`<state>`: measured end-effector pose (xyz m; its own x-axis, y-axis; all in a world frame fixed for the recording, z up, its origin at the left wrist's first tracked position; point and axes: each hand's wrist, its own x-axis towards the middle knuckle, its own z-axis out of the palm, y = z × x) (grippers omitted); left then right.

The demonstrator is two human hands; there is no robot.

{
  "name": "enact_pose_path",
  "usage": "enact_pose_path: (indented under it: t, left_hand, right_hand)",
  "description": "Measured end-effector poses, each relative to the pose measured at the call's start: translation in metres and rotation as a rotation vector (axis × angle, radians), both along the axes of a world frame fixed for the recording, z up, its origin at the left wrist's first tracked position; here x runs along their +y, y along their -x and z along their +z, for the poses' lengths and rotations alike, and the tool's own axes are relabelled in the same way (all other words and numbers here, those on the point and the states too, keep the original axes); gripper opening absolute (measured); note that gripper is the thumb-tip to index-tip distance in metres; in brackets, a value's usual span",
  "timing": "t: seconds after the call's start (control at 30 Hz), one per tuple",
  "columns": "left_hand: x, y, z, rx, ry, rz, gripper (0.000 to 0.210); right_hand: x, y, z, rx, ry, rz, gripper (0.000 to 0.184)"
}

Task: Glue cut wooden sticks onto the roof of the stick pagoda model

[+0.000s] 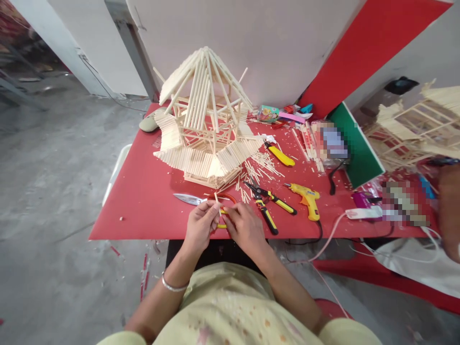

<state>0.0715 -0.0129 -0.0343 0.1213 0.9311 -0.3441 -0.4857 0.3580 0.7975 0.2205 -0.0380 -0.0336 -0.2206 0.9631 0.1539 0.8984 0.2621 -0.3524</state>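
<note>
My left hand (203, 223) is closed, pinching a short pale wooden stick (216, 197) between thumb and fingers. Close beside it, my right hand (247, 225) has its fingers bent and drawn together; whether something small is between them is hidden. Under and behind both hands lie scissors (189, 198), the silver blades pointing left and a red handle loop showing. Some yellow handle parts show between the hands. Just beyond stands a pavilion model (204, 129) made of pale sticks, with a pointed, partly covered roof above a wide lower roof.
Right of my hands lie black-and-yellow pliers (268, 215), a yellow glue gun (305, 199) with its cord and a yellow-handled cutter (281, 155). Cut sticks (264, 165) are scattered on the red table (143, 211). A green board (354, 143) and another stick model (413, 129) stand right. Another person's arm (450, 211) shows.
</note>
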Motion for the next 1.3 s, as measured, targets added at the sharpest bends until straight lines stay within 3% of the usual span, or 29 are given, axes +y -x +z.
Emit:
enact_pose_path:
  t: [0.2,0.3,0.5,0.7,1.0,1.23,1.3]
  left_hand:
    - [-0.001,0.005,-0.004,-0.005,0.002,0.0,0.024]
    - [-0.003,0.005,-0.003,-0.011,-0.01,-0.011,0.024]
    - [-0.006,0.007,0.002,0.005,-0.044,-0.026,0.025]
    - [-0.008,0.013,0.001,0.048,-0.05,0.041,0.026]
    - [-0.011,0.014,0.005,0.055,-0.071,0.07,0.027]
    - [-0.013,0.008,0.004,0.011,-0.051,0.049,0.024]
    - [-0.014,0.007,0.004,0.01,-0.036,0.055,0.026]
  right_hand:
    - [-0.001,0.005,-0.004,-0.007,-0.038,-0.049,0.03]
    - [-0.004,0.012,-0.002,-0.029,-0.066,-0.002,0.031]
    - [-0.005,0.03,0.006,-0.098,0.004,0.047,0.031]
    - [0.011,0.038,0.016,-0.187,0.077,0.05,0.028]
    - [0.01,0.033,0.017,-0.184,0.14,0.015,0.046]
    - [0.006,0.018,0.011,-0.104,0.055,0.047,0.03]
    - [0.009,0.005,0.009,-0.059,0.014,-0.013,0.029]
